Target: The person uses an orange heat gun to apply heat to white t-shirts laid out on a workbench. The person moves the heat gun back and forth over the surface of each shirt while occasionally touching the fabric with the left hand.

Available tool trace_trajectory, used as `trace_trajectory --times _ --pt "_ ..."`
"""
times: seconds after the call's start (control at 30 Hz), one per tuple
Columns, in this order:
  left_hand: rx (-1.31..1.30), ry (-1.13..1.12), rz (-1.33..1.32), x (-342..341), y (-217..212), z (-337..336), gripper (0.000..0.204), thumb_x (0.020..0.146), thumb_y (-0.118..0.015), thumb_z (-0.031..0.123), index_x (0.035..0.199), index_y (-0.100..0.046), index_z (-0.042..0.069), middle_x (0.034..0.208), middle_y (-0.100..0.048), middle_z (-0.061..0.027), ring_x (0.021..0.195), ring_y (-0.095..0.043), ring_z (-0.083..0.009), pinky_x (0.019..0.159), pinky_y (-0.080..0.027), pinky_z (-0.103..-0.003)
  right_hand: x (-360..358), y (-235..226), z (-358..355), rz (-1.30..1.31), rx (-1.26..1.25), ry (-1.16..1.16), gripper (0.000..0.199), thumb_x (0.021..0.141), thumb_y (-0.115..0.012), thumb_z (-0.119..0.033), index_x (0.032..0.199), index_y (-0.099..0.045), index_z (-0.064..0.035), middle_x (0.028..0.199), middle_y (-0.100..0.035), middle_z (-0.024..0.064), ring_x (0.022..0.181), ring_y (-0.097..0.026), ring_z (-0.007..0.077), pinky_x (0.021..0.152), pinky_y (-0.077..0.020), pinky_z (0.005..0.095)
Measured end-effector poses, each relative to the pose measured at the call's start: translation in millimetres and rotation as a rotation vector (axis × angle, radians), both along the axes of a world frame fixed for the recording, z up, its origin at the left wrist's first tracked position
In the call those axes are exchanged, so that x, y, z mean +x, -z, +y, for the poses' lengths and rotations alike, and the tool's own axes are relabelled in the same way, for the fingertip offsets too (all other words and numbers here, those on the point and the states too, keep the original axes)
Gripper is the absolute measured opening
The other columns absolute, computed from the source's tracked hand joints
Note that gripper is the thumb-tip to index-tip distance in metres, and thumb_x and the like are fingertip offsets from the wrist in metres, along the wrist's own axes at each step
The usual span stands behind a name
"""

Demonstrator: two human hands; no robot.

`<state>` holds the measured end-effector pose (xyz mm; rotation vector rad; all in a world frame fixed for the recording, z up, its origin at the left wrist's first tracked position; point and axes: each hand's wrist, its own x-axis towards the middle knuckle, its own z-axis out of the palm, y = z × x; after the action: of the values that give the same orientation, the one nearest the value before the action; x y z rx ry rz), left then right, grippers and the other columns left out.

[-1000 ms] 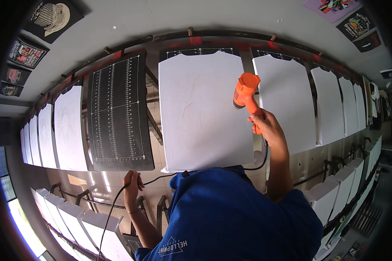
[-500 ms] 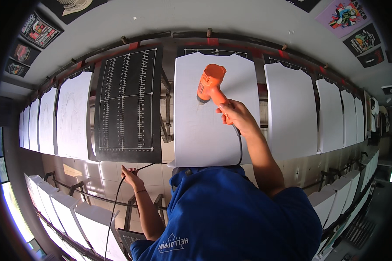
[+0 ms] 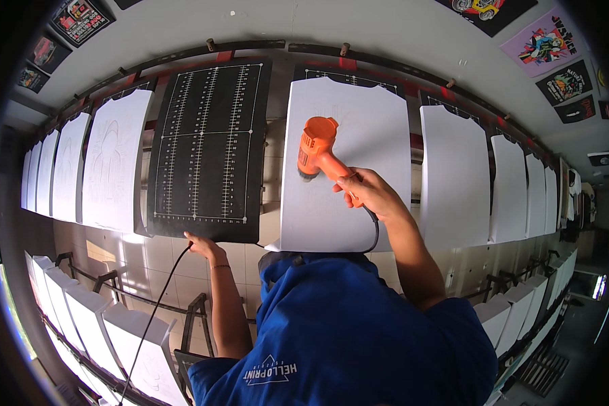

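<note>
My right hand is wrapped round the handle of an orange heat gun. The gun's dark nozzle points down over the left part of a white T-shirt spread on a flat board; the gap between nozzle and cloth is hard to judge. Faint outlines show on the cloth beyond the gun. A black power cord runs through the closed fingers of my left hand, at the near edge of a bare black board with white ruler markings. From the gun's handle, cord hangs down toward my body.
More white shirts on boards line both sides, such as one at the right and one with a faint drawing at the left. A metal rail runs behind them. Behind me stands another row of white-covered boards.
The heat gun has moved left and nearer to me over the shirt. My left hand, with the cord, has come up to the black board's near edge. The whole view has shifted slightly.
</note>
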<state>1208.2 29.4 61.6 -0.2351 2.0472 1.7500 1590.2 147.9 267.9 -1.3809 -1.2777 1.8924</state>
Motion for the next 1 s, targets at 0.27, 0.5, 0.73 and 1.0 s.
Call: trace_trajectory --times 0.27,0.5,0.73,1.0 --pt "-0.189 -0.06 0.09 4 14 13 0.073 0.097 -0.043 0.05 0.126 -0.019 -0.012 0.123 -0.042 -0.0348 0.109 -0.053 -0.0402 0.092 -0.05 -0.046 22 10 5 0.031 0.067 0.225 0.042 0.093 -0.06 -0.031 0.115 -0.054 0.0049 0.094 -0.062 0.0083 0.065 -0.053 0.0096 0.057 -0.0442 0.0251" --pt "-0.135 -0.016 0.234 12 29 10 0.066 0.098 -0.044 0.046 0.117 -0.023 -0.014 0.115 -0.045 -0.0357 0.102 -0.057 -0.0382 0.083 -0.054 -0.044 113 22 -26 -0.101 0.087 0.503 0.035 0.092 -0.063 -0.03 0.111 -0.056 -0.0021 0.093 -0.064 0.0071 0.067 -0.054 0.0086 0.058 -0.0467 0.0252" --pt "-0.164 -0.055 0.286 10 36 10 0.063 0.098 -0.045 0.045 0.118 -0.025 -0.011 0.111 -0.049 -0.0342 0.097 -0.058 -0.0384 0.081 -0.054 -0.044 128 9 -41 -0.184 0.104 0.631 0.037 0.093 -0.061 -0.029 0.113 -0.056 0.002 0.092 -0.062 0.0065 0.068 -0.052 0.0086 0.062 -0.0466 0.0259" --pt "-0.212 -0.035 0.279 7 36 10 0.071 0.098 -0.045 0.047 0.122 -0.02 -0.014 0.117 -0.049 -0.0359 0.103 -0.058 -0.0391 0.087 -0.051 -0.044 39 25 -23 0.102 0.035 0.248 0.042 0.093 -0.061 -0.03 0.119 -0.054 0.0023 0.096 -0.062 0.0071 0.064 -0.053 0.0089 0.057 -0.0435 0.0238"
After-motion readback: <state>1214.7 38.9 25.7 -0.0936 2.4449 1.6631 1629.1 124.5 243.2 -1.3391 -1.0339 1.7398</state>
